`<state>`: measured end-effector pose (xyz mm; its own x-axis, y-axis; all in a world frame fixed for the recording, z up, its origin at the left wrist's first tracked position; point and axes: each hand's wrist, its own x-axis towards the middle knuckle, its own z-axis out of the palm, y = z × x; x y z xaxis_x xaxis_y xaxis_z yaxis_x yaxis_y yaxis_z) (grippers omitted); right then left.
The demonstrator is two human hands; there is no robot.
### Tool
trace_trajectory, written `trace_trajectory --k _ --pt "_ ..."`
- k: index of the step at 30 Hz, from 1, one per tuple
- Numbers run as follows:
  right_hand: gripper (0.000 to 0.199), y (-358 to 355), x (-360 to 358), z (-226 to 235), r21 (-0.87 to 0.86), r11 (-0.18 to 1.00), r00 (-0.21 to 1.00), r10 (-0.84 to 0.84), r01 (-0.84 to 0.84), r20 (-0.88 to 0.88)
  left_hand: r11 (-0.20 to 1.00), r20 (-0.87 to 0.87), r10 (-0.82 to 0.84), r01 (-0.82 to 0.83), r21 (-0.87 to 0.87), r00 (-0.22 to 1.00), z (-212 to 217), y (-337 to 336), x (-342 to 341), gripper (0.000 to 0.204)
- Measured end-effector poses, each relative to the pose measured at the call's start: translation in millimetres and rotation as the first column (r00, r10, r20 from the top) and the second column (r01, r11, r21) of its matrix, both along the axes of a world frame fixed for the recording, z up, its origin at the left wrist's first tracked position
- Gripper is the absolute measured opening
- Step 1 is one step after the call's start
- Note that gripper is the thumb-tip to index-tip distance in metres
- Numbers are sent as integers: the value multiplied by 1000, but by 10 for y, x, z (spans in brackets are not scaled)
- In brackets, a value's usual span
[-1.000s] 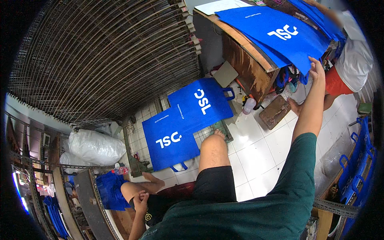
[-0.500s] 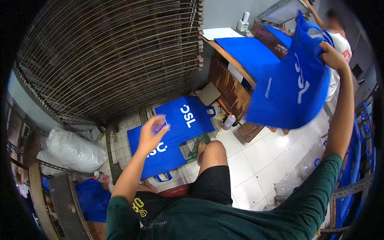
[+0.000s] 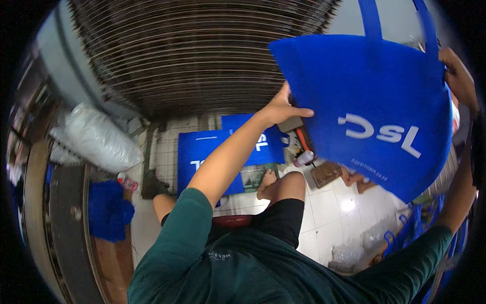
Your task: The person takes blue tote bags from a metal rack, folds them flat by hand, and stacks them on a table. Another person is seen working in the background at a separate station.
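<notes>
A blue fabric tote bag with white lettering and two straps is held up at the upper right, spread between my hands. My left hand pinches its left edge, thumb on the front and fingers behind. At the far edge, beside a strap, my right hand grips the bag; part of that hand is blurred. Below my left forearm, a blue bag with white print lies flat, and another blue bag overlaps it farther back, partly covered by my arm.
A tall wire rack stands ahead. On the left are a clear plastic sack, a small bottle and blue fabric. A bottle and a brown block sit on the tiled floor. Another person's feet show under the bag.
My left hand has moved up and right from above the lying bags and now grips the raised bag's left edge. The bag has turned to face me, and my view has swung right.
</notes>
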<state>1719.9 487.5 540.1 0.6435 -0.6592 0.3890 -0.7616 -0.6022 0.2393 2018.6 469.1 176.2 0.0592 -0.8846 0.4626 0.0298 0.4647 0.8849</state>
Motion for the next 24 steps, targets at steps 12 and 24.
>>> trace_trajectory --k 12,24 --pt "66 -1255 2594 -1551 -177 772 719 635 -611 283 847 -93 521 -500 181 849 1220 2342 1984 49" --pt "35 1480 3031 -4958 713 -532 854 -36 -457 519 498 -309 863 -777 385 399 1066 3835 3280 34"
